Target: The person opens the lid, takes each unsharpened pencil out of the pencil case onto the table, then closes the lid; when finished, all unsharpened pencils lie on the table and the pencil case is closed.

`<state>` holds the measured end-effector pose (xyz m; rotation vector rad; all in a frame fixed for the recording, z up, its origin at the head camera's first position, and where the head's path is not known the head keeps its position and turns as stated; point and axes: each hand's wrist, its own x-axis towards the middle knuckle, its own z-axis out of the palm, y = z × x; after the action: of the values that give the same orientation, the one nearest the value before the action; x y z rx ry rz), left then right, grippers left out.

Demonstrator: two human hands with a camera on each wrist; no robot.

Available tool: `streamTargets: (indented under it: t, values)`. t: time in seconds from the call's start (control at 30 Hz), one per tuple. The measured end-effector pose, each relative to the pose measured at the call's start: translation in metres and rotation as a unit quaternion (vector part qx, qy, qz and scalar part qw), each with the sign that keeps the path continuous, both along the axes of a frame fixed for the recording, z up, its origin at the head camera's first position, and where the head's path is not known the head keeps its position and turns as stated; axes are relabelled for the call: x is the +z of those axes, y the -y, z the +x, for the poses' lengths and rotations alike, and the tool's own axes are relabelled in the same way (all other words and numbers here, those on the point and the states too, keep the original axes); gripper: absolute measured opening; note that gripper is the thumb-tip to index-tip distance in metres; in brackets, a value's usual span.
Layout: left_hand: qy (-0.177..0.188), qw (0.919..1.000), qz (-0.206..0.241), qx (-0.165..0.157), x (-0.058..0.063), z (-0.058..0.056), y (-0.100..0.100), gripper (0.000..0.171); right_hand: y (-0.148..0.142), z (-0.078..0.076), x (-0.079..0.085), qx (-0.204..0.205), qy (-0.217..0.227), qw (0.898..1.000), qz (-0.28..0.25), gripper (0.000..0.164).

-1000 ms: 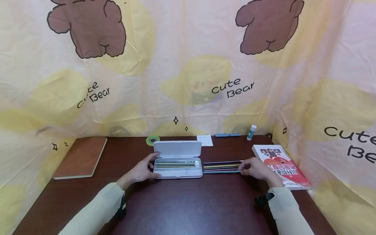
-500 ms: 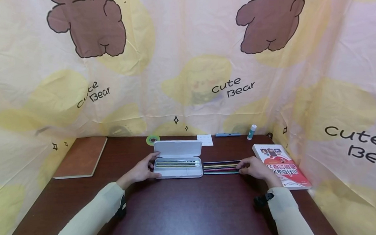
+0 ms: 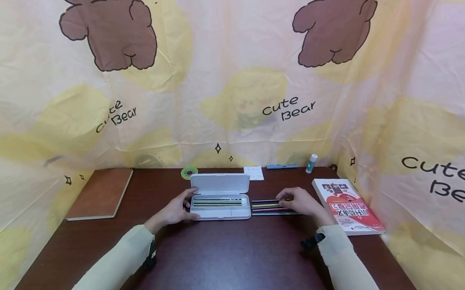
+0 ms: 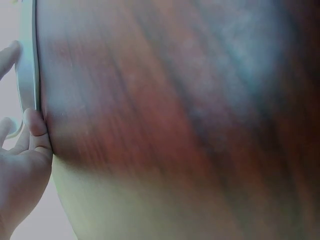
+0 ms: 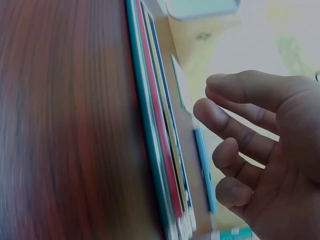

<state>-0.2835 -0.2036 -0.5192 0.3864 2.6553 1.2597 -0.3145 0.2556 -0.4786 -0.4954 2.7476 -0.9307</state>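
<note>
An opened white pencil case [image 3: 210,213] lies on the dark wooden table, its lid [image 3: 220,184] leaning back. Several pencils [image 3: 220,202] rest in its rear part. My left hand [image 3: 175,209] grips the case's left end, thumb at the front and fingers behind. In the left wrist view, that hand [image 4: 25,167] touches the case's edge. To the right of the case, several coloured pencils [image 3: 265,208] lie side by side. My right hand [image 3: 303,203] is over their right part. In the right wrist view, its loosely bent fingers [image 5: 212,114] stand apart from the pencils [image 5: 156,110] and hold nothing.
A brown notebook [image 3: 101,194] lies at the left, a red and white book [image 3: 350,206] at the right. Along the back are green tape [image 3: 184,173], a white paper [image 3: 253,173], a blue pen [image 3: 281,167] and a glue stick [image 3: 311,164]. Printed cloth hangs behind.
My right hand has let go of the pencils' right ends and moved left and slightly up over them. The left hand and the case have stayed put.
</note>
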Motion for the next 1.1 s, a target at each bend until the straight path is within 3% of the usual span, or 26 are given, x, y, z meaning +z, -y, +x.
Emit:
streamTargets:
  t: [0.37, 0.63, 1.1]
  values:
    - [-0.001, 1.0, -0.003, 0.001, 0.0, 0.001, 0.0, 0.097, 0.059, -0.007, -0.002, 0.029, 0.008, 0.999, -0.014, 0.02]
    - [-0.002, 1.0, -0.008, 0.003, 0.001, 0.001, 0.0, 0.096, 0.098, -0.009, -0.004, 0.078, -0.02, 0.997, -0.012, 0.018]
    - [-0.001, 1.0, -0.006, 0.002, 0.001, 0.0, 0.0, 0.096, 0.127, -0.013, -0.011, 0.095, -0.027, 0.994, 0.039, 0.02]
